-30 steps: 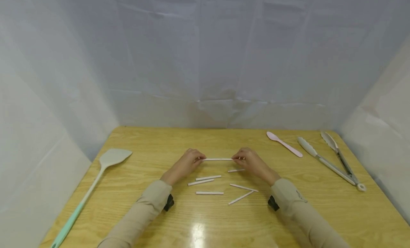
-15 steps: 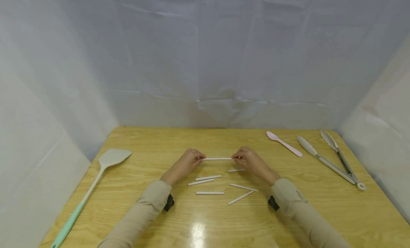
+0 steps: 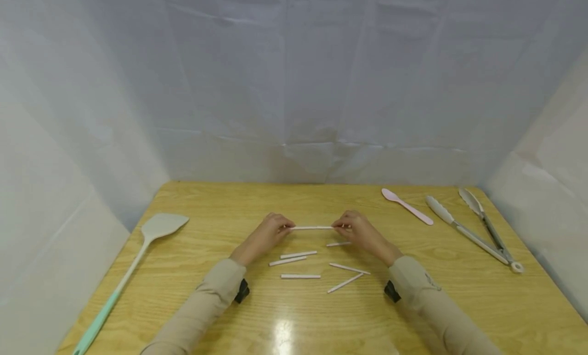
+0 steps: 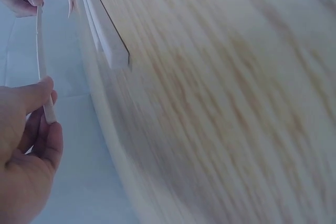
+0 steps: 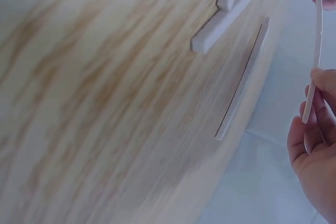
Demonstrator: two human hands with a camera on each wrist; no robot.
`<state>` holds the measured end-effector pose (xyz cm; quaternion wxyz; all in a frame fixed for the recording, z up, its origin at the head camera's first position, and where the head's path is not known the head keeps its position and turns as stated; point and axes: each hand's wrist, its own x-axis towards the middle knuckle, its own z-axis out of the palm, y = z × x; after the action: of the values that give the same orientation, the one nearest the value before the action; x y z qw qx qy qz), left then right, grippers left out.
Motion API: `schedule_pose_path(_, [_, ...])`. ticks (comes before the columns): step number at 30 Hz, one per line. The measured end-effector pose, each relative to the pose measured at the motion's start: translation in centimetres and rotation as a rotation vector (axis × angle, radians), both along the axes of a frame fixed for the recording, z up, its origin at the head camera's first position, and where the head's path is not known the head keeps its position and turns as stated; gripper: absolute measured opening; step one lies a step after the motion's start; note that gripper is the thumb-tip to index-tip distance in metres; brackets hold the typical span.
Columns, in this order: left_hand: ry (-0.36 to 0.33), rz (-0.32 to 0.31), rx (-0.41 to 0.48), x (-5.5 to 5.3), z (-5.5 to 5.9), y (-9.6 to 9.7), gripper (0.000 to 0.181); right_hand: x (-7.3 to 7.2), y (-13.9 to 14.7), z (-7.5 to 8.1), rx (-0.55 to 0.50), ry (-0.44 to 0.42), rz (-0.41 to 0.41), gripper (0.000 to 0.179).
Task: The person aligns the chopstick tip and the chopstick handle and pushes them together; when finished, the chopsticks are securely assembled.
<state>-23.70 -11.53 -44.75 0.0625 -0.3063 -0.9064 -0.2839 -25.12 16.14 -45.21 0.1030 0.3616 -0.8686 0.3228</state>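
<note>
Between my two hands, a thin pale stick (image 3: pixel 312 227) is stretched left to right above the far middle of the table. My left hand (image 3: pixel 272 231) pinches its left end between thumb and fingertips. At the other end, the thumb and fingers of my right hand (image 3: pixel 360 232) pinch it the same way. In the left wrist view the held stick (image 4: pixel 40 40) looks slightly bowed and is raised off the wood. Closest below the right hand lies a similar stick (image 3: pixel 338 244), partly behind its fingers in the head view.
More pale sticks lie nearer me: a close pair (image 3: pixel 298 254), a single one (image 3: pixel 300 276) and two meeting in a V (image 3: pixel 345 283). A spatula (image 3: pixel 164 225) with a green handle lies left. A pink spoon (image 3: pixel 406 206) and spread tongs (image 3: pixel 480 241) lie right.
</note>
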Motion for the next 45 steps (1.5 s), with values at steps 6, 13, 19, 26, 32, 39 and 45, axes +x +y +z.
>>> schedule_pose_path(6, [0.031,-0.011,0.022,0.1,0.0,-0.1,0.016,0.2,-0.1,0.3,-0.031,-0.034,-0.012,0.008])
schedule_pose_path(13, [-0.050,0.005,0.091,0.4,0.3,-0.2,0.017,0.5,0.0,0.4,-0.062,-0.035,-0.009,0.009])
schedule_pose_path(19, [-0.053,0.000,0.138,0.6,0.4,-0.1,0.017,0.9,0.2,0.7,-0.081,-0.005,-0.020,0.009])
schedule_pose_path(26, [0.095,-0.013,0.203,0.8,0.1,0.3,0.013,1.1,0.3,0.8,-0.116,0.086,0.031,0.010])
schedule_pose_path(32, [0.159,0.005,0.224,1.0,-0.1,0.5,0.013,1.3,0.2,0.9,-0.155,0.150,0.087,0.011])
schedule_pose_path(39, [0.272,0.019,0.270,0.9,-0.2,0.8,0.010,1.2,-0.2,1.0,-0.199,0.154,0.098,0.011])
schedule_pose_path(45, [0.272,0.010,0.269,0.9,0.0,0.8,0.009,1.3,-0.2,1.2,-0.209,0.128,0.086,0.011])
